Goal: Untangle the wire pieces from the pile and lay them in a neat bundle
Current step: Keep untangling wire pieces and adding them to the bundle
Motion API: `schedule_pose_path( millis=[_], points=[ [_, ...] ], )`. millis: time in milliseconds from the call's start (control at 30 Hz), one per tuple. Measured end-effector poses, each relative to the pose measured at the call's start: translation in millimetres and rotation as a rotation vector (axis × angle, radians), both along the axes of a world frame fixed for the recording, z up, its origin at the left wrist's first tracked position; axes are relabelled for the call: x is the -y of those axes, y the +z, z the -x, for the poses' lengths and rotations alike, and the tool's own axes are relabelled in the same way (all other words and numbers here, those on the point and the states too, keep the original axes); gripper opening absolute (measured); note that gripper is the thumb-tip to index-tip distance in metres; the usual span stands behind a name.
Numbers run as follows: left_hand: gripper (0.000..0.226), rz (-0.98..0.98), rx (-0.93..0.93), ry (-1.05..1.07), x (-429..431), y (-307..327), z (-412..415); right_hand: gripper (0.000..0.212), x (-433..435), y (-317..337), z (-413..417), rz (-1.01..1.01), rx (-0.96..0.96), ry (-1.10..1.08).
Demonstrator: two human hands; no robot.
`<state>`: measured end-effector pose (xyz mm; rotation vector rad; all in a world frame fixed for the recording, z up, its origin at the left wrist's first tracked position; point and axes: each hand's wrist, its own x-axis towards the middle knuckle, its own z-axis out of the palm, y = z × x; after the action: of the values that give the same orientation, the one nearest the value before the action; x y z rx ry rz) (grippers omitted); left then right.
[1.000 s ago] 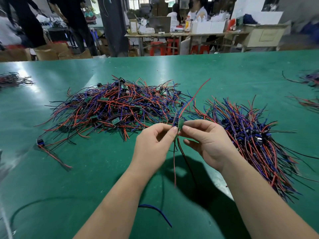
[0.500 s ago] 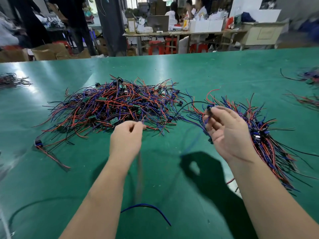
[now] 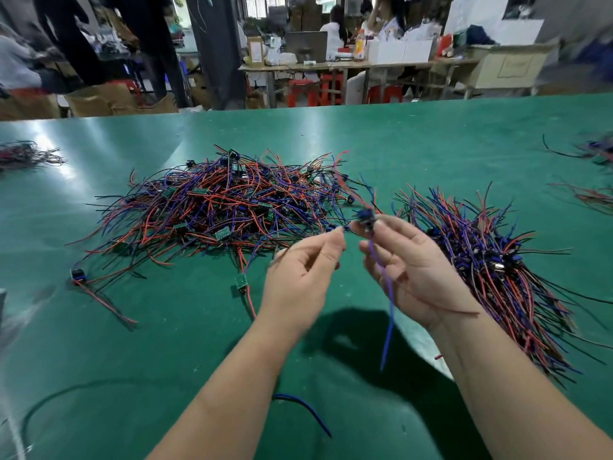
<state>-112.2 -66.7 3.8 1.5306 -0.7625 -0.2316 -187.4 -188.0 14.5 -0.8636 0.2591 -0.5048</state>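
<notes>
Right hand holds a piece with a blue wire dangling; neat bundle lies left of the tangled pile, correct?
No: head view shows the neat bundle right of the tangled pile. The right hand does hold a piece, blue wire dangling.

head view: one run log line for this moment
right hand pinches wire piece | left hand beside it, hold unclear | pile left | bundle right
</notes>
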Motion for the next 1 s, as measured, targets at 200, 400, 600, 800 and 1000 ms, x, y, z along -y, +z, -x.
schedule_pose_path(
  millis=[200, 400, 600, 800, 1000],
  points=[
    [0.012, 0.211, -0.345, 0.005, 4, 0, 1, 0.008, -16, -9, -5, 0.205, -0.105, 0.073],
    [0.016, 0.117, -0.517, -0.107, -1, 2, -4, 0.029, -9, -9, -4, 0.327, -0.226, 0.041],
    [0.021, -0.074, -0.551, -0.217, -7, 6, -6, 0.010, 0, -8, 1, 0.277, -0.230, 0.177],
    [0.018, -0.111, -0.507, -0.225, -9, 6, -4, 0.012, 7, -6, 8, 0.396, -0.154, 0.269],
    [0.018, -0.089, -0.591, -0.278, -8, 6, -2, 0.008, 8, -4, 7, 0.412, -0.173, 0.162]
  ],
)
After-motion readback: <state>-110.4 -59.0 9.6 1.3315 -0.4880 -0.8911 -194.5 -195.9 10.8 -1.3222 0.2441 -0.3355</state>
